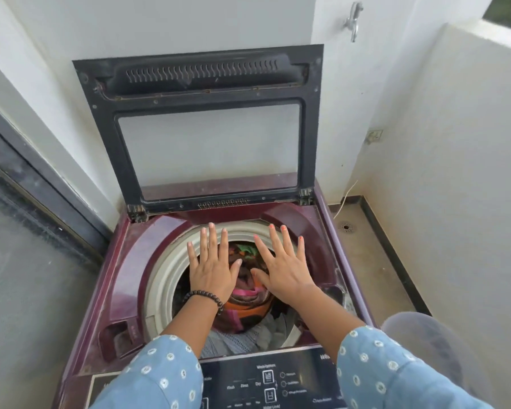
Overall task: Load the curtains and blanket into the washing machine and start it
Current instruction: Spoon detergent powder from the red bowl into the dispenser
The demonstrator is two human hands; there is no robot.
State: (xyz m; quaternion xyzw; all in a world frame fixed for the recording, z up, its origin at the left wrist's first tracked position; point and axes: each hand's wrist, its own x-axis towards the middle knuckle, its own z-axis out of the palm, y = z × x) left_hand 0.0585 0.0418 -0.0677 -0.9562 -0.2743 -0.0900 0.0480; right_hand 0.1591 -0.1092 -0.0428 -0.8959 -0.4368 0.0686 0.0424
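Fingers (210, 240) flat & spread, both hands holding nothing over the washer (136, 255). Loading looks done; next shut lid (201, 125), press start.

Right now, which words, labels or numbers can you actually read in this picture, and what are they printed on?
"Wash", on the washing machine's control panel.
"Rinse", same panel.
"Dry", same panel.
"Wash Options", heading above the icon; blurred, a probable reading.
"Water Level", at the bottom edge; blurred, a probable reading.
Other panel labels: too small and blurred to read.
No text elsewhere.
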